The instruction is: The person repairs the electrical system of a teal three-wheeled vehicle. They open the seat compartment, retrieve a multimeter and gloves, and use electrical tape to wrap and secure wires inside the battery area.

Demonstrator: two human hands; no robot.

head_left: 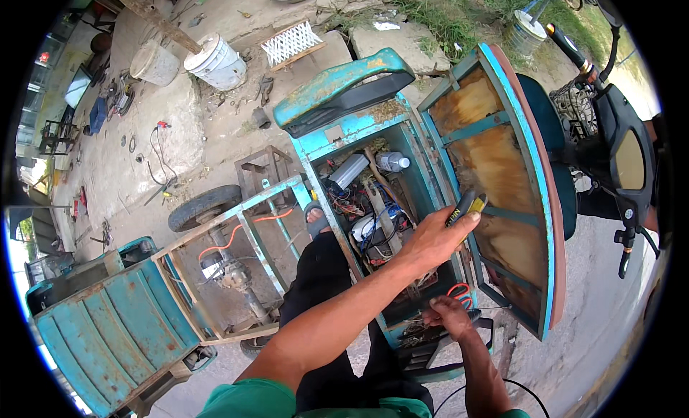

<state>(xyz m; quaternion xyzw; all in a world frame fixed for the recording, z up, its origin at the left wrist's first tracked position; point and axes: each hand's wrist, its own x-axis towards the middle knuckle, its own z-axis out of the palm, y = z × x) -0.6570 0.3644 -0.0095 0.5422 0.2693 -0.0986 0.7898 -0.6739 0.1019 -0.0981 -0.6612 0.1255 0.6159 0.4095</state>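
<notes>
A black-and-yellow hand tool [466, 206] sits right of the frame's centre, held in the closed grip of the left hand [430, 240] above the open teal compartment [373, 202] full of wires. Lower down, the right hand [446, 316] is curled shut on red wires [461, 293] at the compartment's lower edge. A parked scooter [617, 145] stands at far right.
</notes>
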